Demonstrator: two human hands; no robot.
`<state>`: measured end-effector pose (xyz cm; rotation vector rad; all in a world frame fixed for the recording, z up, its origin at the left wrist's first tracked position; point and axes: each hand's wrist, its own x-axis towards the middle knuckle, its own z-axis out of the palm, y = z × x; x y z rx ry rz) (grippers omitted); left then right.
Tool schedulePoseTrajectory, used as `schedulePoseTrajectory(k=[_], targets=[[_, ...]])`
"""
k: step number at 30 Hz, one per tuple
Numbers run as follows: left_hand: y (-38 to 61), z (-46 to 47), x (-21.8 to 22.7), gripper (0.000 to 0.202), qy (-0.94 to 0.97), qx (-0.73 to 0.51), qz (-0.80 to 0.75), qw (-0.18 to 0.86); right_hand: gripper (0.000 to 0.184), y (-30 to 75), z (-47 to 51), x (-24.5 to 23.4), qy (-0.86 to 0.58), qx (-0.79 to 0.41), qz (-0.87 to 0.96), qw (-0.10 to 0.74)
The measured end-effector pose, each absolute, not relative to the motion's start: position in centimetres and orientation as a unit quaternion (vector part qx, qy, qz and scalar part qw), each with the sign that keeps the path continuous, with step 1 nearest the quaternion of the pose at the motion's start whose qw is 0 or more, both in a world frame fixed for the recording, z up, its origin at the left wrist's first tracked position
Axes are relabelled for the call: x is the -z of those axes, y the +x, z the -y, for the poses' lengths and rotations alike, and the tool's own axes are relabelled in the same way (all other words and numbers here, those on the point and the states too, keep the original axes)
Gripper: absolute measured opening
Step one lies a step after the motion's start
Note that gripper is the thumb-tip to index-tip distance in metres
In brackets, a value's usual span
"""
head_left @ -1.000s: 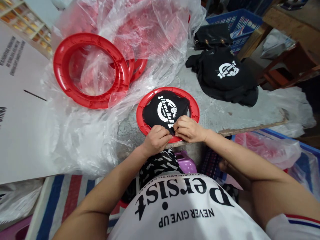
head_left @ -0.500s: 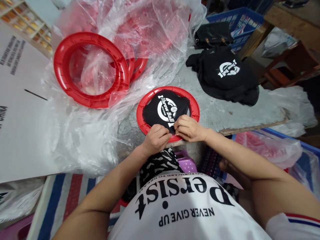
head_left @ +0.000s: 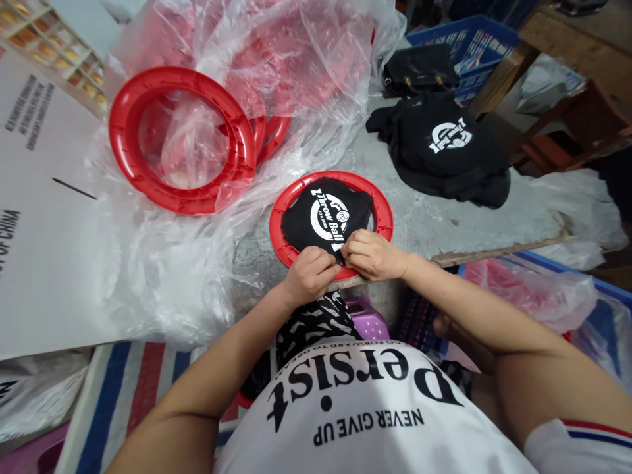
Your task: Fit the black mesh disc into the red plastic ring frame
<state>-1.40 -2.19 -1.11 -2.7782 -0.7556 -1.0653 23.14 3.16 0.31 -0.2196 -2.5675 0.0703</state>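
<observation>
A red plastic ring (head_left: 282,245) lies flat at the near edge of the grey table. Inside it is a black fabric piece (head_left: 301,220) with white "Throw Ball" print, its near end drawn to the ring's near rim. My left hand (head_left: 312,275) is closed at that rim, thumb and fingers pinching the fabric's edge. Beside it, my right hand (head_left: 371,255) pinches the same edge with curled fingers. Both hands' fingertips almost meet, and they partly hide the fabric's edge and the rim beneath.
More red rings (head_left: 121,141) rest at the left on a clear plastic bag (head_left: 316,72). A pile of black printed fabric pieces (head_left: 419,148) sits at the right, near a black bag (head_left: 422,69) and a blue crate (head_left: 486,39). A printed carton (head_left: 54,263) stands at far left.
Both hands stay at the ring's near rim with almost no movement. The view has shifted very slightly.
</observation>
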Motion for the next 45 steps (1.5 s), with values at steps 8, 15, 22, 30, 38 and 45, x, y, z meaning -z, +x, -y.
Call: schedulePoseTrajectory(k=[8, 15, 22, 30, 38, 45], targets=[[-1.3, 2.1, 1.2, 0.019, -0.905, 0.325, 0.274, -0.007, 0.017, 23.4, -3.2, -0.4, -0.077, -0.037, 0.964, 0.254], [-1.1, 2.4, 0.8, 0.01, -0.869, 0.365, 0.333, -0.019, 0.021, 24.1, -4.1, -1.3, -0.152, -0.113, 0.932, 0.311], [-2.6, 0.7, 0.7, 0.015, -0.744, 0.454, 0.491, 0.012, 0.015, 26.4, -6.6, -2.7, -0.323, -0.1, 0.928, 0.157], [-3.2, -6.9, 0.0, 0.009, -0.743, 0.334, 0.58, 0.027, 0.013, 22.5, -1.3, -8.0, -0.272, -0.128, 0.943, -0.143], [1.0, -7.6, -2.8, 0.023, -0.761, 0.091, 0.642, -0.023, 0.02, 22.1, -2.1, -11.8, -0.201, -0.303, 0.915, -0.172], [0.9, -7.5, -3.3, 0.008, -0.747, 0.155, 0.644, -0.047, 0.022, 23.0, -8.3, -9.2, -0.421, -0.249, 0.87, 0.064]])
